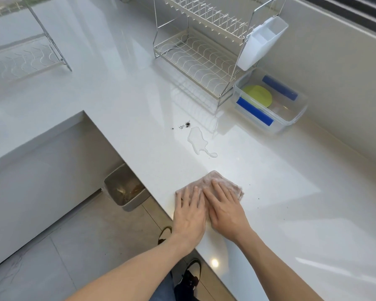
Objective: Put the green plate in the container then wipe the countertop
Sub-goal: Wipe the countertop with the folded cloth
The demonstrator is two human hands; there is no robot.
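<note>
Both hands, left [190, 210] and right [225, 210], press flat with straight fingers on a cloth [215, 183] at the table's [291, 203] near edge. Beyond it lie a puddle [198, 140] and crumbs [186, 124]. The green plate [257, 95] sits in the container [295, 118] by the rack [200, 55].

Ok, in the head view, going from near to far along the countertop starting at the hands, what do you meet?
Left hand and right hand flat on the cloth → puddle → dark crumbs → container holding the green plate → dish rack.
</note>
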